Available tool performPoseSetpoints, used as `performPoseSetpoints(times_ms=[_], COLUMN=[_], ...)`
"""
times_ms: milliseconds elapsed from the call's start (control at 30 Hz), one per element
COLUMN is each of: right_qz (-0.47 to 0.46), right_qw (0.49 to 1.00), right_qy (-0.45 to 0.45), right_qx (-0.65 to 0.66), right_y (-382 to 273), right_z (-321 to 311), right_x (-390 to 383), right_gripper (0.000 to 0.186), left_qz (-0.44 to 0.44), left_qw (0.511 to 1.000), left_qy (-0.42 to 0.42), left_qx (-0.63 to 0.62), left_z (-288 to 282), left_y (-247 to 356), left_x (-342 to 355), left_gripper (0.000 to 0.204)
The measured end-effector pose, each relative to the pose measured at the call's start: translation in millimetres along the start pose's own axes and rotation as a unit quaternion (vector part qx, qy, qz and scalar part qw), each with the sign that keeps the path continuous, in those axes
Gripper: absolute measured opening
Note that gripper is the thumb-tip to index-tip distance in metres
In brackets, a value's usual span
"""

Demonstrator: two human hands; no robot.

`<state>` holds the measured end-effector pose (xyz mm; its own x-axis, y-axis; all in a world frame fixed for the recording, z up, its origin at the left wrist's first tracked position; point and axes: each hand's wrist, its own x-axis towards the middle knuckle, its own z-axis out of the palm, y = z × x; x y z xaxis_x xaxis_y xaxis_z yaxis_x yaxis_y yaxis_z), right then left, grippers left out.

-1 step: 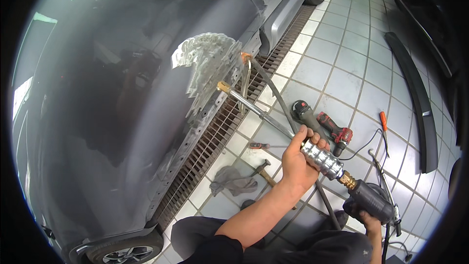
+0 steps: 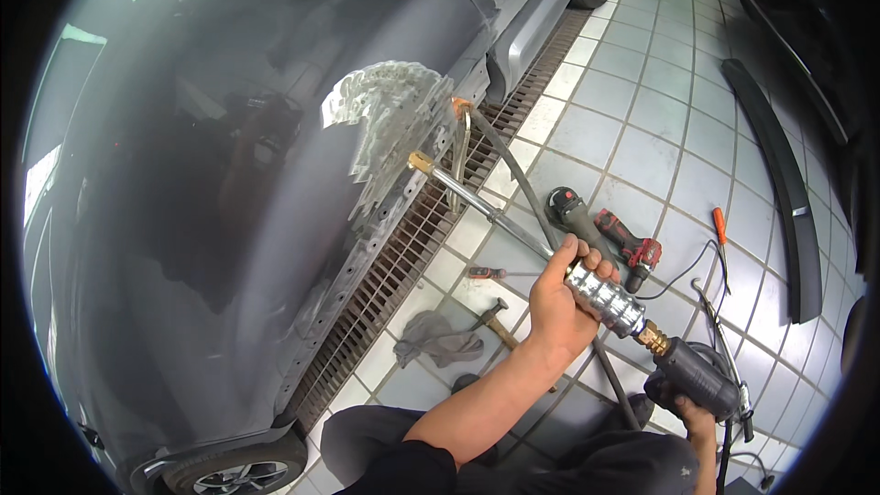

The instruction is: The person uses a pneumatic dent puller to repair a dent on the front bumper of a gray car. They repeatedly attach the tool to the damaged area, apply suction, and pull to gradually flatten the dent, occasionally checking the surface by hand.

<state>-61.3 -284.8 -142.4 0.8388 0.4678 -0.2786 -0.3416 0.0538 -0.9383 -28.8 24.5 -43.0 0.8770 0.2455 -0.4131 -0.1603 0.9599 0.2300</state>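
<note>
Counting what lies around one slide hammer (image 2: 495, 214): one cordless driver (image 2: 632, 243), one grinder-like power tool (image 2: 577, 220), one hammer (image 2: 500, 324), one screwdriver (image 2: 488, 272), one orange-handled tool (image 2: 719, 225), one grey cloth (image 2: 438, 339) and one long black trim strip (image 2: 788, 183), all on the tiled floor (image 2: 614, 142). Two cars show, a grey one (image 2: 229, 156) at left and a dark one at the right rim.

The left forearm rises from the lower edge, slanting up and rightward; the left hand (image 2: 561, 307) wraps the ribbed silver weight, fingers curled over it and thumb lying up toward the shaft. At lower right, the right hand (image 2: 697, 414) is curled round the black rear handle, partly hidden by it.

Held between the grey car and the person, above the floor, the slide hammer has its long axis running from upper left to lower right. Its brass tip points at the car's perforated lower edge, just below the bare-metal patch (image 2: 385, 96); whether they touch, I cannot tell.
</note>
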Motion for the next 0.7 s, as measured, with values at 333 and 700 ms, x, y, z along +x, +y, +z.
performPoseSetpoints(times_ms=[333,700], right_qz=[0.035,0.027], right_qw=[0.999,0.999], right_qy=[-0.004,-0.014], right_qx=[0.015,0.025], right_y=[-4.9,-7.0], right_z=[7.5,8.5], right_x=[2.6,8.3], right_gripper=[0.047,0.047], left_qz=[0.022,0.076], left_qw=[0.999,0.994], left_qy=[0.041,-0.007], left_qx=[0.016,0.084], left_z=[-0.5,-14.4], left_y=[7.4,7.0], left_x=[4.7,12.2], left_gripper=[0.02,0.021])
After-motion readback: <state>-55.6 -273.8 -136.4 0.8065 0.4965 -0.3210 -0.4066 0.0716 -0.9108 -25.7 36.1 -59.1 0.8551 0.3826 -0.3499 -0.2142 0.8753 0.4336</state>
